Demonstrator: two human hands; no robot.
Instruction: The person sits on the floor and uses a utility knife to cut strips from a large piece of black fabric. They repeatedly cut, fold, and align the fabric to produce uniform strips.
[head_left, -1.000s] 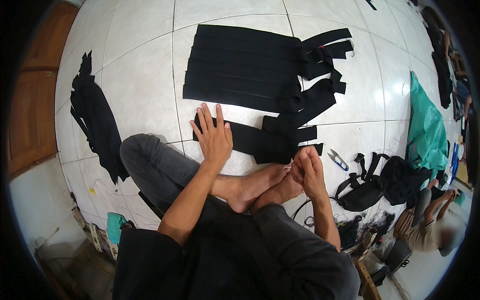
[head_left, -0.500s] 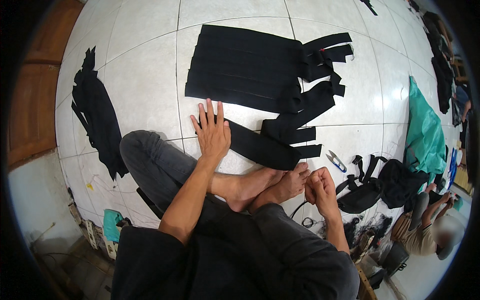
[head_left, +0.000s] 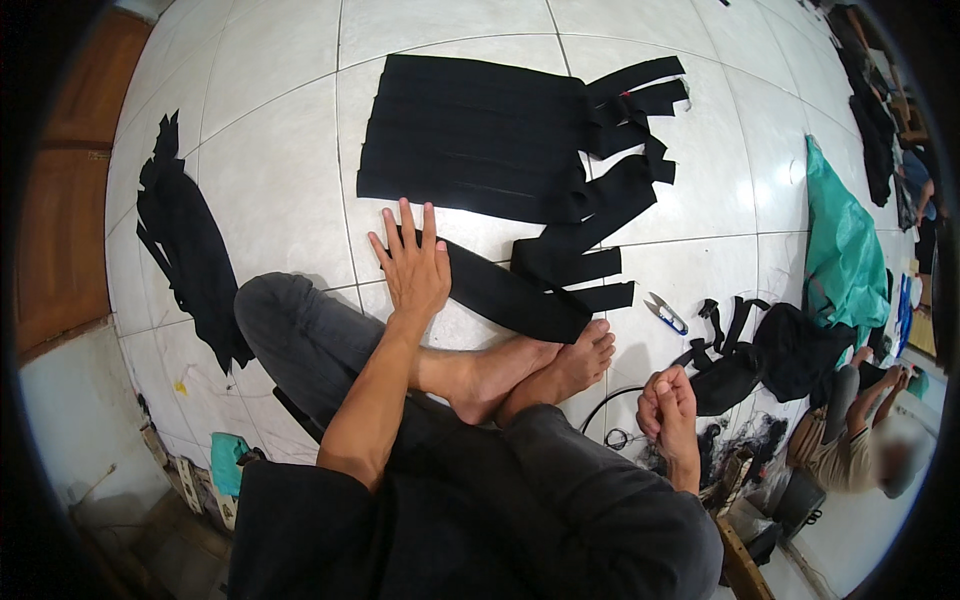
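Note:
My left hand [head_left: 415,280] lies flat with its fingers spread, pressing the left end of a single black fabric strip [head_left: 512,302] against the floor. That strip runs right toward my bare feet [head_left: 575,368] and folds back near my toes. Just beyond it, several wide black strips [head_left: 465,140] lie side by side, their right ends loose and twisted over each other. My right hand [head_left: 668,408] is raised to the right of my feet, fingers curled together; anything pinched in them is too small to make out. Thread nippers [head_left: 667,314] rest on the tiles beyond that hand.
More black fabric pieces [head_left: 187,230] are heaped at the left, near a wooden door [head_left: 85,220]. On the right are a black pouch [head_left: 725,385] with straps, a green cloth [head_left: 848,260] and a seated person [head_left: 840,430]. A thin black cable [head_left: 598,408] curves beside my right knee.
My right hand has moved right and closer to me, away from my toes, its fingers still closed. My left hand stays flat on the strip. The whole view has shifted slightly.

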